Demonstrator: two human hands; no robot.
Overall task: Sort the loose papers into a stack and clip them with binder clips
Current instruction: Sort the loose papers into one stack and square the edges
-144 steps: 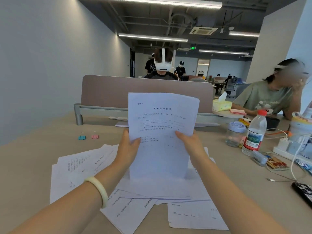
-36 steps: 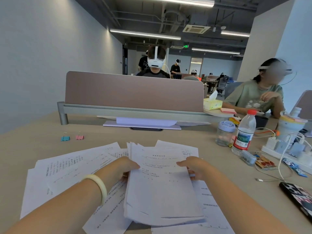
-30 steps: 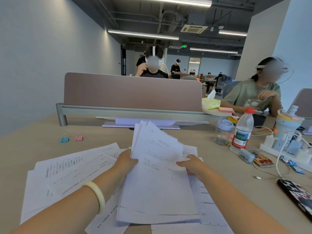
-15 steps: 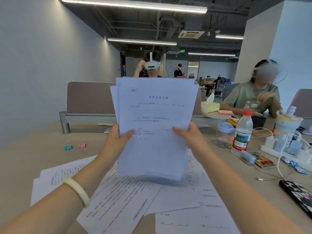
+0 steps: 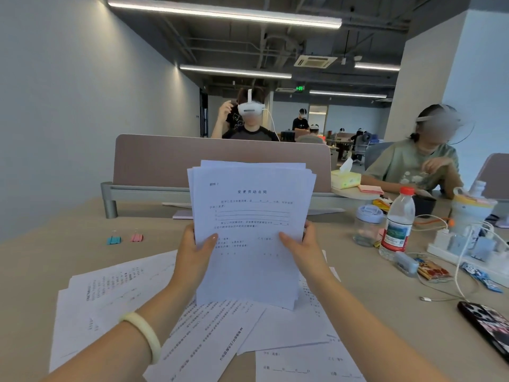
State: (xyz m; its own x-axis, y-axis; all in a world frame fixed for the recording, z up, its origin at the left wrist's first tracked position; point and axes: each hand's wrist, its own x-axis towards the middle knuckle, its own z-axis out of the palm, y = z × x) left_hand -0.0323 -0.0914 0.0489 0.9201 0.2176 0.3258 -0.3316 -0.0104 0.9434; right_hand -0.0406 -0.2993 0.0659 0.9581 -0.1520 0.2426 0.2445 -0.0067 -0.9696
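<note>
I hold a stack of printed white papers [image 5: 252,216] upright above the desk, its top edges slightly fanned and its bottom edge near the sheets below. My left hand [image 5: 194,256] grips the stack's left side, thumb on the front page. My right hand [image 5: 301,250] grips the right side the same way. Several loose printed sheets [image 5: 121,288] lie spread on the desk under and around my arms. Two binder clips rest on the desk at the far left, a blue clip [image 5: 113,239] and a pink clip [image 5: 136,237].
A water bottle [image 5: 398,224], a clear jar [image 5: 367,226], a power strip with cables [image 5: 468,248] and a phone [image 5: 487,326] crowd the desk's right side. A divider panel [image 5: 170,164] bounds the far edge. Two people sit beyond and to the right.
The stack went from lying tilted on the desk to being lifted upright in both hands. In the last half second it came down a little toward the desk.
</note>
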